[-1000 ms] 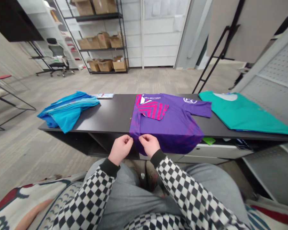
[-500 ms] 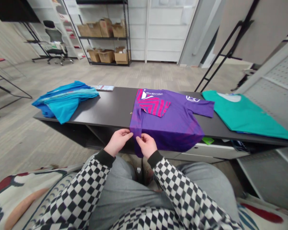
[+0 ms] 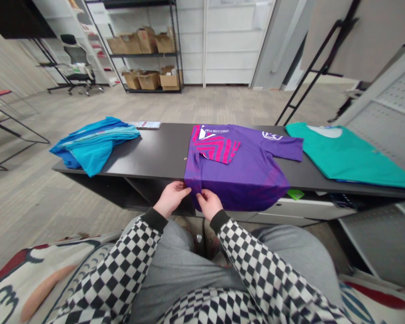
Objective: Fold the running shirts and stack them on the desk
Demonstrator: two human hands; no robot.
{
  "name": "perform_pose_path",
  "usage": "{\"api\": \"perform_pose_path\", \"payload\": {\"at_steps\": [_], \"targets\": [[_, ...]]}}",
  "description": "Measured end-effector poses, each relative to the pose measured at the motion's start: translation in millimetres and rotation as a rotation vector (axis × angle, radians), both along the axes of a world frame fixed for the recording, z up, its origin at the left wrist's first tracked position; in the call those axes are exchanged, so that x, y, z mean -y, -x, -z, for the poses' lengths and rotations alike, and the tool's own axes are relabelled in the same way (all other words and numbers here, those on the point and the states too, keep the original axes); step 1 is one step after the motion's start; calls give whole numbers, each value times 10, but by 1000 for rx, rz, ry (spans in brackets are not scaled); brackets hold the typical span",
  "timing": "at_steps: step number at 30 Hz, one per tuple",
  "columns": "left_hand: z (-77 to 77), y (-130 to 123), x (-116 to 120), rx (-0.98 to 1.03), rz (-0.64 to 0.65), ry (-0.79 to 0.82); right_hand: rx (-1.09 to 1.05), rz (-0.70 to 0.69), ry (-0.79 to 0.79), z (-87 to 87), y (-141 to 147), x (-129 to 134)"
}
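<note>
A purple T-shirt [image 3: 243,166] with a pink striped sleeve lies across the dark cabinet top [image 3: 155,155], its lower part hanging over the front edge. Its left side is turned inward in a narrow strip, with the pink sleeve laid over the body; the other sleeve sticks out to the right. My left hand [image 3: 171,198] pinches the strip's left edge at the cabinet's front. Close beside it, my right hand [image 3: 209,203] pinches the same strip from the right, thumb and fingers together on the fabric.
Blue shirts [image 3: 94,139] lie heaped on the cabinet's left end, near a flat packet [image 3: 149,124]. Right of the purple T-shirt lies a folded green shirt [image 3: 351,155]. A white drawer [image 3: 310,209] sits under the cabinet top. Boxes [image 3: 148,80] fill the rack behind.
The hem below my hands has drawn up and no longer dangles as low. Both hands keep their pinch on the strip. The view has shifted slightly.
</note>
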State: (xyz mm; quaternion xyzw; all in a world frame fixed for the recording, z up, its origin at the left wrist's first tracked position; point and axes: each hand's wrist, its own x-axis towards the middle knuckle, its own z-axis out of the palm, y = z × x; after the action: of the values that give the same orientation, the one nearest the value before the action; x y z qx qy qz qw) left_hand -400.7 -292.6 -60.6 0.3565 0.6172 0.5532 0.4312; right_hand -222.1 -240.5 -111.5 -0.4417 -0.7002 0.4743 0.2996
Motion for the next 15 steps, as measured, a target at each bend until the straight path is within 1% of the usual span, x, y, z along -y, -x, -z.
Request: {"api": "perform_pose_path", "payload": {"at_steps": [2, 5, 8, 12, 15], "targets": [[8, 14, -24, -45, -19, 20, 68, -23, -7, 58, -6, -19], [23, 37, -26, -92, -16, 18, 279, -48, -30, 153, -25, -47], [39, 42, -7, -140, -28, 16, 444, -64, -7, 290, -98, -59], [58, 30, -9, -211, -76, 37, 569, -84, 87, 511, -339, -35], [78, 29, -30, -247, -89, 52, 656, -105, 159, 614, -568, 7]]}}
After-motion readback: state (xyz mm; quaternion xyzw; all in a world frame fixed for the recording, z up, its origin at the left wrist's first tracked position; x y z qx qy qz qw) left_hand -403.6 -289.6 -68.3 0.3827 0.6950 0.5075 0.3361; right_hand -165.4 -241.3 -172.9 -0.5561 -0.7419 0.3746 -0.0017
